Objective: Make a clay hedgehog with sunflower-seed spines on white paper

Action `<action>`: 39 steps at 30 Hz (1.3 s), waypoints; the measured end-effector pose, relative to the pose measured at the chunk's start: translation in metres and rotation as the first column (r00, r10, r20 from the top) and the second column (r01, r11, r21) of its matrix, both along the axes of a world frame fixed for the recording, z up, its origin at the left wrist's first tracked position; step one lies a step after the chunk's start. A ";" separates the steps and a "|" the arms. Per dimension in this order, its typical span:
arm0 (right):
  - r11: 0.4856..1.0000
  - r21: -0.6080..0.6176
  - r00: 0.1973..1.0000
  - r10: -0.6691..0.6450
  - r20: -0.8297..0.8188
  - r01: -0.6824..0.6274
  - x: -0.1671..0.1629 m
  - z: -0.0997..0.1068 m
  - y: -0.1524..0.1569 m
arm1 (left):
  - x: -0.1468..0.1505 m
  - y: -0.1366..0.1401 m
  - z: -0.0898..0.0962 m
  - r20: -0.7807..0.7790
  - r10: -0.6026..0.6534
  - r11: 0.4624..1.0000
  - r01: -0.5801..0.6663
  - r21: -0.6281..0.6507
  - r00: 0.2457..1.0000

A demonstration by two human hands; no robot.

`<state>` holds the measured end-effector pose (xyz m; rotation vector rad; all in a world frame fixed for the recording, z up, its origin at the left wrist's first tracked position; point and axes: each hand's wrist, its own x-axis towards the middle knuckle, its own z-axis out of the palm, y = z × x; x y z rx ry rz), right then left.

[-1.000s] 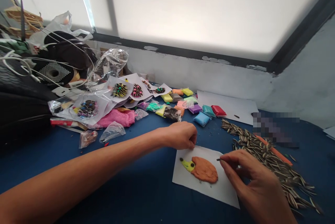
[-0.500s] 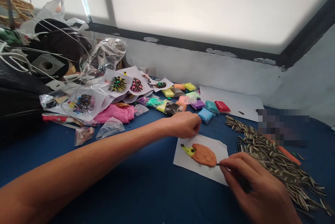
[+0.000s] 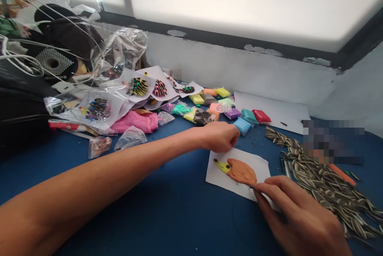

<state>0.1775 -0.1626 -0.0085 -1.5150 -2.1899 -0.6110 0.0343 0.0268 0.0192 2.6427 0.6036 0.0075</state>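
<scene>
On a white sheet of paper [image 3: 223, 182] lies a hedgehog-like figure of flattened clay. Its body is orange clay [image 3: 241, 171]; the pointed head is yellow-green clay [image 3: 222, 166] with black dots for eye and nose. My right hand [image 3: 296, 212] pinches a sunflower seed [image 3: 251, 186] between thumb and forefinger, its tip at the body's lower right edge. My left hand [image 3: 221, 136] is closed at the paper's upper edge, knuckles up; whatever its curled fingers hold is hidden. Short drawn leg marks show under the body.
A heap of striped sunflower seeds [image 3: 320, 180] spreads on the right of the blue table [image 3: 179, 216]. Coloured clay packets [image 3: 242, 126] lie beyond my left hand. Finished seed-covered figures [image 3: 139, 86] on paper, a pink cloth [image 3: 134, 121] and plastic bags sit left.
The view has shifted a little, so everything sits further right. The seed in my right hand has moved slightly along the lower right edge of the orange clay. My left hand stays closed by the paper.
</scene>
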 end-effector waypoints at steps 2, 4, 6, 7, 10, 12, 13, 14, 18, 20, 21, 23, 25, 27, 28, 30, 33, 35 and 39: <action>1.000 0.022 1.000 0.005 0.023 -0.005 0.000 -0.001 0.000 | 0.000 0.000 0.001 -0.004 -0.004 1.000 0.004 0.003 1.000; 1.000 0.027 0.999 0.008 0.046 -0.009 0.001 -0.001 0.000 | 0.000 -0.001 0.001 -0.007 -0.008 1.000 0.008 0.007 1.000; 1.000 0.026 0.998 0.009 0.065 -0.011 0.001 -0.001 0.000 | -0.001 -0.001 0.001 -0.011 -0.007 1.000 0.007 0.008 1.000; 1.000 0.027 0.997 0.009 0.075 -0.011 0.001 -0.001 0.000 | -0.001 -0.001 0.001 -0.013 -0.006 1.000 0.006 0.008 1.000; 0.999 0.034 0.994 0.012 0.105 -0.015 0.001 -0.001 0.000 | -0.001 -0.001 0.001 -0.015 -0.003 1.000 0.003 0.007 1.000; 0.999 0.031 0.993 0.016 0.117 -0.020 0.000 -0.001 0.000 | -0.001 -0.001 0.001 -0.016 -0.003 1.000 0.003 0.013 1.000; 0.999 0.030 0.993 0.021 0.119 -0.025 0.000 -0.001 0.000 | -0.001 -0.001 0.001 -0.016 -0.004 1.000 0.004 0.016 1.000; 0.999 0.029 0.992 0.027 0.121 -0.030 0.000 -0.001 0.000 | -0.001 -0.001 0.001 -0.017 -0.006 1.000 0.007 0.018 1.000; 0.999 0.022 0.991 0.038 0.127 -0.041 0.000 -0.001 0.001 | 0.000 0.000 0.000 -0.022 -0.012 1.000 0.012 0.023 1.000; 0.999 0.006 0.990 0.031 0.138 -0.033 -0.001 -0.001 0.001 | -0.001 0.000 0.000 -0.021 -0.012 1.000 0.012 0.026 1.000; 1.000 0.002 0.989 0.030 0.147 -0.030 -0.001 -0.001 0.001 | -0.001 0.000 0.000 -0.018 -0.014 1.000 0.014 0.023 1.000; 1.000 -0.006 0.986 0.031 0.162 -0.031 -0.002 0.000 0.000 | -0.001 -0.001 0.001 -0.016 -0.017 1.000 0.017 0.015 1.000; 0.999 -0.022 0.985 0.033 0.167 -0.030 -0.003 0.001 -0.001 | -0.002 -0.001 0.002 -0.018 -0.018 1.000 0.018 0.007 1.000; 0.999 -0.034 0.985 0.026 0.173 -0.021 -0.003 0.002 -0.002 | -0.003 -0.002 0.002 -0.023 -0.018 1.000 0.018 0.004 1.000; 0.999 -0.036 0.983 0.025 0.180 -0.019 -0.003 0.002 -0.002 | -0.003 -0.002 0.003 -0.024 -0.018 1.000 0.018 0.003 1.000; 0.999 -0.035 0.980 0.027 0.198 -0.021 -0.002 0.002 -0.003 | -0.003 -0.002 0.002 -0.023 -0.020 1.000 0.020 0.005 1.000; 0.998 -0.049 0.974 0.037 0.222 -0.026 -0.001 0.002 -0.003 | -0.002 -0.001 0.002 -0.016 -0.023 1.000 0.024 0.015 1.000; 0.998 -0.055 0.974 0.041 0.222 -0.029 0.000 0.003 -0.004 | -0.002 -0.001 0.001 -0.019 -0.024 1.000 0.024 0.018 1.000; 0.997 -0.062 0.972 0.052 0.229 -0.039 0.001 0.003 -0.006 | -0.002 -0.002 0.002 -0.027 -0.023 1.000 0.024 0.019 0.999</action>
